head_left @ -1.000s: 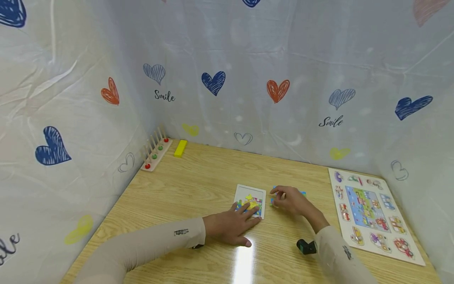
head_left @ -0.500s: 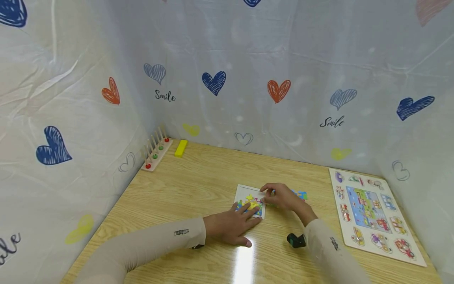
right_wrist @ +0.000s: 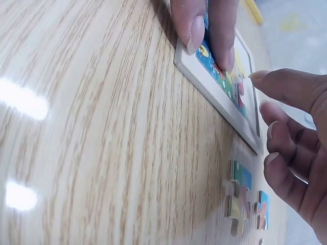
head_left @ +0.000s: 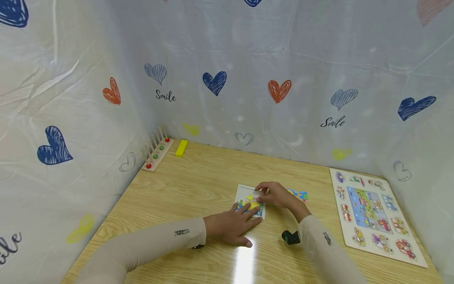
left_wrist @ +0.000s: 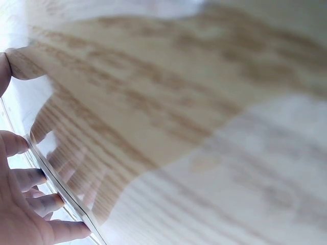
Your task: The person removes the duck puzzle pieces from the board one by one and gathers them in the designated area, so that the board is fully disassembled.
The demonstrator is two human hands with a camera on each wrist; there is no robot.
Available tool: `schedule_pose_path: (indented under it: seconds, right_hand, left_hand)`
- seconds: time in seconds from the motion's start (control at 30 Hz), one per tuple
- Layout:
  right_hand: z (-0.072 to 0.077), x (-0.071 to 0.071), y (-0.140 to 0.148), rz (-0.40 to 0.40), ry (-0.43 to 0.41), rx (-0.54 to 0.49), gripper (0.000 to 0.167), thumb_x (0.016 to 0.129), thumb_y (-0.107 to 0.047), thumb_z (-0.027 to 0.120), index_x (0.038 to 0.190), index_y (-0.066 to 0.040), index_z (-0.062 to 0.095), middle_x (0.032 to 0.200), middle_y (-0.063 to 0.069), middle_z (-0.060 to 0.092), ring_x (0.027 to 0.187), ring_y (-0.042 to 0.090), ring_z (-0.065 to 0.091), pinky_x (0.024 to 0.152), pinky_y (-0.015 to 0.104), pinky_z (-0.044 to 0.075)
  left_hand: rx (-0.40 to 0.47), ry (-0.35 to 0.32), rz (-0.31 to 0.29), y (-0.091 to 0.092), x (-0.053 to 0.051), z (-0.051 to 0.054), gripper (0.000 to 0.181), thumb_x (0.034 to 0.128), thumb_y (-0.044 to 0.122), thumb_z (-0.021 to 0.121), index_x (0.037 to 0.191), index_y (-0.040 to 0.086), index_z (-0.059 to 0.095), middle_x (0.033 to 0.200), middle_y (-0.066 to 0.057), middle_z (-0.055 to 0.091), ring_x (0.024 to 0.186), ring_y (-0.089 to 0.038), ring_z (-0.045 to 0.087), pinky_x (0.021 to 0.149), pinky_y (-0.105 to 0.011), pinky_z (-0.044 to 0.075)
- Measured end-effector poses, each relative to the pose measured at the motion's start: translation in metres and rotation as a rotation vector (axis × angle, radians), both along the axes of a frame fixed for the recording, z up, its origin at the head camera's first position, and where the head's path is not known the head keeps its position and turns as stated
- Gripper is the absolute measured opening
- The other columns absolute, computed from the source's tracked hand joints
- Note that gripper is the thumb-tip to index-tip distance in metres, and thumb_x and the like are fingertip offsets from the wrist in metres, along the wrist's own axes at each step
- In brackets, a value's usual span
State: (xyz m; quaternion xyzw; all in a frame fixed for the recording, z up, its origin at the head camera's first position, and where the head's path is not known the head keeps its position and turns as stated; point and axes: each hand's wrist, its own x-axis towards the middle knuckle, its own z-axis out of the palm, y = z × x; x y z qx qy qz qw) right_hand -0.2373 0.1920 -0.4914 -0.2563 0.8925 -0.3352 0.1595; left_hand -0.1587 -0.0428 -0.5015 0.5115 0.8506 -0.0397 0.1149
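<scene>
we take the puzzle tray (right_wrist: 217, 99) as our landmark: it lies flat on the wooden counter (head_left: 205, 169), with part of a bright picture showing inside its white rim and a pale patch towards its far side. we see the left hand (head_left: 230, 228) laid over the tray's near left part, fingers straight and spread; it grips nothing, and we judge that it rests there to keep the tray from sliding. the right hand (head_left: 276, 195) is over the tray's right edge, its fingers bent in towards the thumb with only a small gap, and it seems to pinch a pale puzzle piece (head_left: 256, 194); fingers hide much of this, so we cannot tell what is printed on it. a thumb-and-finger hold would suit so thin a thing, leaving most of its outline free. just right of the tray lie loose pieces (head_left: 302, 195), printed side up, probably put close so that the reach is short and we can read them. well to the tray's right is a large picture board (head_left: 348, 228); far back to the tray's left are a peg rack (head_left: 159, 155) and a yellow block (head_left: 181, 148), all apparently set aside to leave working room.
</scene>
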Motion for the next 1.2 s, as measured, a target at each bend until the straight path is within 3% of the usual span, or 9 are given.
schedule_pose_path:
  seconds: [0.53, 1.2]
  right_hand:
    - [0.002, -0.003, -0.009, 0.079, 0.012, 0.055, 0.029, 0.094, -0.009, 0.069, 0.123, -0.004, 0.070, 0.090, 0.000, 0.066, 0.080, 0.013, 0.055, 0.072, 0.028, 0.047]
    - [0.005, -0.006, -0.014, 0.091, -0.029, 0.080, 0.025, 0.091, -0.009, 0.071, 0.116, -0.007, 0.073, 0.095, 0.002, 0.067, 0.087, 0.014, 0.056, 0.076, 0.031, 0.047]
  left_hand:
    - [-0.005, 0.014, 0.003, 0.001, 0.002, 0.005, 0.080, 0.1001, 0.069, 0.030, 0.162, 0.020, 0.021, 0.169, -0.009, 0.012, 0.153, -0.038, 0.020, 0.113, -0.060, 0.035]
    - [-0.019, 0.025, 0.001, 0.001, 0.002, 0.003, 0.081, 0.0995, 0.070, 0.028, 0.162, 0.020, 0.019, 0.169, -0.009, 0.012, 0.153, -0.038, 0.019, 0.112, -0.060, 0.035]
